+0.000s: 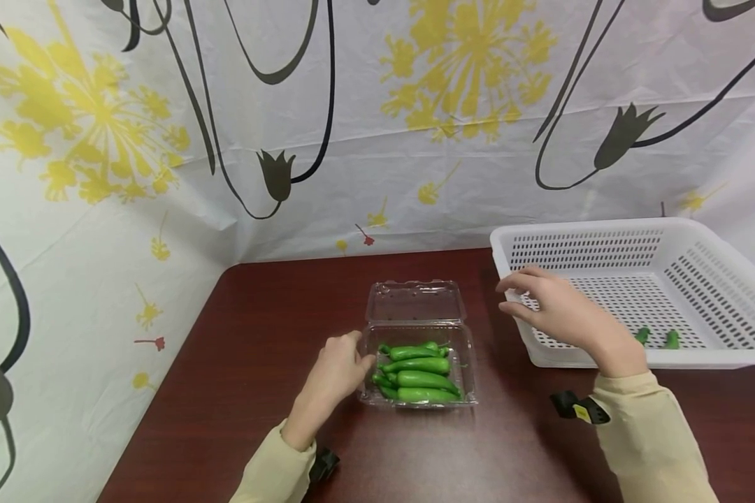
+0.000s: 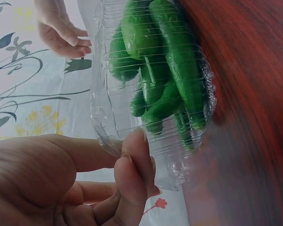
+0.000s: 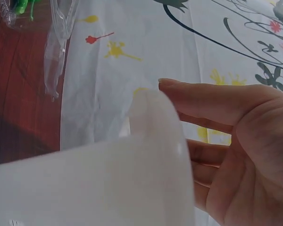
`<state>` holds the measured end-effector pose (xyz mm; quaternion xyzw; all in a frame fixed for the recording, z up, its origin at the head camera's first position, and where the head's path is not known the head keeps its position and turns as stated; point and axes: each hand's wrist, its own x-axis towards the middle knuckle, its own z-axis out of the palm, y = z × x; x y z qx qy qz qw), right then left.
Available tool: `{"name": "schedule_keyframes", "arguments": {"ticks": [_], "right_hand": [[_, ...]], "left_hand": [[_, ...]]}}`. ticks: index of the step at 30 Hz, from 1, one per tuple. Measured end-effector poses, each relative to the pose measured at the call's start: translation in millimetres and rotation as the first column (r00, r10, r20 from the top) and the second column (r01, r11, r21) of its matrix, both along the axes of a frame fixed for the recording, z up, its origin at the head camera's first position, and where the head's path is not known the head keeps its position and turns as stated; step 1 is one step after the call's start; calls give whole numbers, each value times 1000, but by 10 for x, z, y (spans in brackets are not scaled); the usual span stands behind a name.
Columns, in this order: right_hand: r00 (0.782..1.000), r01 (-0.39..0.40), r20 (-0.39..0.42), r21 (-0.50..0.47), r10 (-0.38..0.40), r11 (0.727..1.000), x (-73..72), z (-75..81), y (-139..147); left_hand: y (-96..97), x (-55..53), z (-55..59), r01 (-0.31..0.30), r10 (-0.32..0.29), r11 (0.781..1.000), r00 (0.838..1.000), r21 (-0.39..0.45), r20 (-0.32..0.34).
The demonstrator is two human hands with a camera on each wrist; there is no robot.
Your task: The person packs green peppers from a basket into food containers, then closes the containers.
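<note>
A clear plastic clamshell box (image 1: 470, 370) lies with its lid (image 1: 415, 304) folded back on the table. Several green peppers (image 1: 420, 379) lie side by side in its base. My left hand (image 1: 335, 370) pinches the box's left edge between thumb and fingers, as the left wrist view shows near the corner. My right hand (image 1: 563, 307) hovers over the left side of a white plastic basket (image 1: 581, 230), its fingers loosely bent and apart with nothing between them. Two green peppers (image 1: 672, 340) show in the basket near its front wall, which partly hides them.
The dark red wooden table (image 1: 277, 314) carries the box and the basket. A white cloth (image 1: 352, 140) printed with flowers hangs behind and to the left. The basket's raised rim stands under and in front of my right hand. Black straps (image 1: 579, 407) sit at both wrists.
</note>
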<state>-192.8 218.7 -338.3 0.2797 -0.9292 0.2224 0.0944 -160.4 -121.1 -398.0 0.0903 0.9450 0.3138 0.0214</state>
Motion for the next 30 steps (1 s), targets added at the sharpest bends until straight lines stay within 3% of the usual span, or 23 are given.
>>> {"name": "schedule_keyframes", "arguments": {"ticks": [30], "right_hand": [[993, 90, 69, 46, -93, 995, -26, 31, 577]], "left_hand": [[9, -4, 2, -9, 8, 1000, 1000, 9, 24]]}}
